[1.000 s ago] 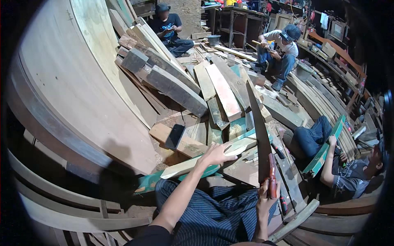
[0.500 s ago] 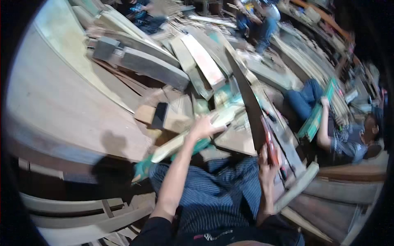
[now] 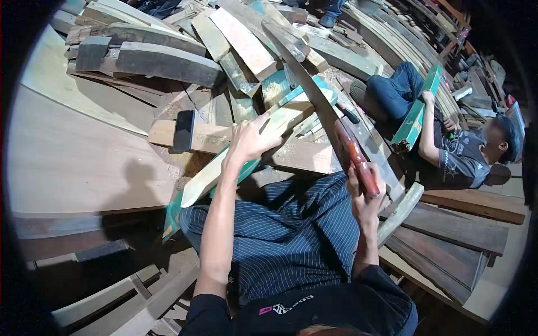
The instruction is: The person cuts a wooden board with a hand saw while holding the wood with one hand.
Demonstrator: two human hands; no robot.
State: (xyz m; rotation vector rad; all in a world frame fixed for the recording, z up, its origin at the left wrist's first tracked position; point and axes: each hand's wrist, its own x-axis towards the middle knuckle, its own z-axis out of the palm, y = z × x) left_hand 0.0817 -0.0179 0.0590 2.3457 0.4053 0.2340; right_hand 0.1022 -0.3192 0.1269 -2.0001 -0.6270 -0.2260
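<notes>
My right hand (image 3: 365, 187) is closed around the red-brown handle of a handsaw (image 3: 317, 101). Its long dark blade slants up and to the left, passing across the right end of a pale timber piece (image 3: 286, 119) with green-painted sides. Whether the blade touches the wood I cannot tell. My left hand (image 3: 246, 140) grips that timber near its middle, fingers wrapped over the top. The timber lies at a slant in front of my crossed legs, its near left end by my knee. Under it a light wooden block (image 3: 305, 155) lies crosswise.
A black phone (image 3: 183, 131) rests on a light board left of my left hand. Beyond lie piled offcuts (image 3: 168, 63) and sawdust. A broad plywood sheet (image 3: 78, 157) spans the left. At the right, another person (image 3: 468, 151) sits holding a green beam (image 3: 419, 109).
The view has shifted, so the scene sits higher and further left. My saw has tilted more to the left, its blade now crossing the timber's end. My left hand keeps its grip.
</notes>
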